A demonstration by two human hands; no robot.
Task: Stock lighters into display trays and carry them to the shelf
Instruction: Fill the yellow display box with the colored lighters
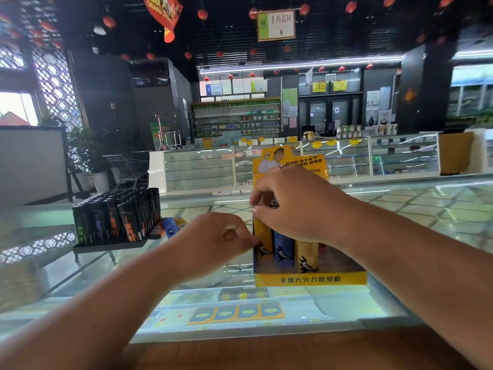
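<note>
As the head view looks down across the glass bench (426, 209), the right hand (298, 206) reaches over the yellow display tray (309, 279) from the right. Its fingers are curled, and its thumb and forefinger pinch the top of the yellow lighter (262, 232) that stands upright at the tray's left side. Just beside that lighter stand a blue lighter (283, 245) and a second yellow one (306, 256), both upright behind the tray's front lip. The wrist hides whatever is in the right part of the tray.

The left hand (218, 236) is drawn into a loose fist, with its fingertips against the tray's left wall, low beside the pinched lighter. Whether it grips the wall or only rests against it cannot be told. The tray's tall backing card (290, 161) rises behind the right hand's knuckles.

Well apart to the left, a black tray (109, 245) stands on the bench, packed with upright dark lighters (117, 220). A few loose lighters (170, 227) lie flat just beside its right end, between it and the left hand.

Flat packs (237, 312) lie in a row under the glass, and a wooden edge (266, 353) runs along the near side. Glass counters (266, 164) and stocked shelves (237, 118) stand across the aisle, and red lanterns (202, 14) hang from the dark ceiling.
</note>
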